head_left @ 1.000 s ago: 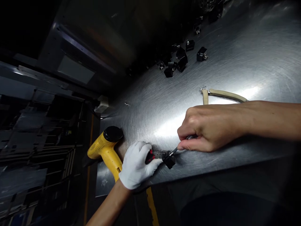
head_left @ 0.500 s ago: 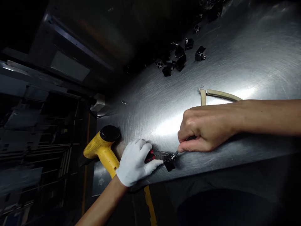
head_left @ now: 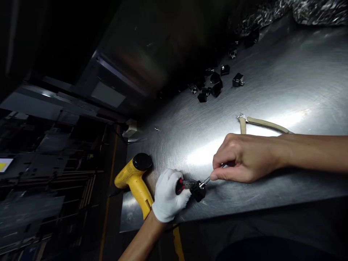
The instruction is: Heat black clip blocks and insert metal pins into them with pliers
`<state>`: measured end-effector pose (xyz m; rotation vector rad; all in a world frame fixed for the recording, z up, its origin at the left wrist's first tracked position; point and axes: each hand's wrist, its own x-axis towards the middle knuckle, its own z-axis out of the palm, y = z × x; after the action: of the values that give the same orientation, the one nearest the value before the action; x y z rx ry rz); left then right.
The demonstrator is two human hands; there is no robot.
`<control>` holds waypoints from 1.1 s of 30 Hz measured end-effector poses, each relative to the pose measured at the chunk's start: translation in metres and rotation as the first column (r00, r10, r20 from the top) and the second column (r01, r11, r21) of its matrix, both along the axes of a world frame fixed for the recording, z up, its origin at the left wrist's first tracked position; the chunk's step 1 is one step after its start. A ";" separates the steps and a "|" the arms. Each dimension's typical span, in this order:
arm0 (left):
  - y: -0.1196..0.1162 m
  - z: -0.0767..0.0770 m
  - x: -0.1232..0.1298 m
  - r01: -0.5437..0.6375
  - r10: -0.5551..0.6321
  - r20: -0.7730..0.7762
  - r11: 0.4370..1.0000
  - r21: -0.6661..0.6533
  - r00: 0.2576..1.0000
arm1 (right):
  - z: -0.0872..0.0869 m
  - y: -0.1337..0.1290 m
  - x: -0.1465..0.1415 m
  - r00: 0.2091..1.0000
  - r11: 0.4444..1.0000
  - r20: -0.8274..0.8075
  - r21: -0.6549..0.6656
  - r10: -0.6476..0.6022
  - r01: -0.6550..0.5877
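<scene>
1. Everything on the bench (head_left: 272, 90) sits lower and farther toward 3 o'clock than in the earlier frame, as if the view swung; crumpled shiny material (head_left: 320, 12) now shows at 1 o'clock. Slightly more metal rod (head_left: 207, 180) shows between the right fingertips and the work.
2. At the near edge, a black block (head_left: 199, 194) lies between the hands, at 3 o'clock from the gloved left hand (head_left: 170, 197) and 8 o'clock from the bare right hand (head_left: 241, 159). The left is nearer, its thumb just beside the block.
3. Long axis of the rod: from 8 to 2 o'clock, its lower end meeting the block's silver fitting, its upper end inside the right hand.
4. Closed around red-handled pliers (head_left: 187, 184), the left hand aims their nose toward 3 o'clock, at the block; whether they clamp it, I cannot tell.
5. Right thumb and fingers are curled and pinch the rod. Just beyond, at 1 o'clock, lies a tan-handled tool (head_left: 268, 124); a yellow tool (head_left: 141, 190) lies at 10 o'clock from the glove.
</scene>
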<state>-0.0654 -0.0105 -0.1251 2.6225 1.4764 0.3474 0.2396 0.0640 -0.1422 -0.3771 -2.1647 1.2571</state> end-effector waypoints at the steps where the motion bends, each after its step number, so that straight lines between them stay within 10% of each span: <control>1: 0.000 0.000 0.001 -0.009 0.009 0.010 1.000 0.002 1.000 | 0.000 -0.001 -0.001 1.000 1.000 -0.010 -0.008 -0.007 0.006; 19: -0.010 -0.005 0.022 -0.156 0.166 0.295 0.986 -0.057 0.941 | 0.001 -0.006 -0.010 0.978 0.976 -0.189 -0.214 -0.088 0.047; 33: -0.003 -0.007 0.060 -0.204 0.260 0.518 0.965 -0.163 0.815 | 0.009 -0.009 -0.013 0.947 0.800 -0.270 -0.600 -0.175 -0.023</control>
<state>-0.0049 -0.0135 -0.1324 2.0160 1.5458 0.9190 0.2269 0.0547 -0.1337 -0.4732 -1.4298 1.8071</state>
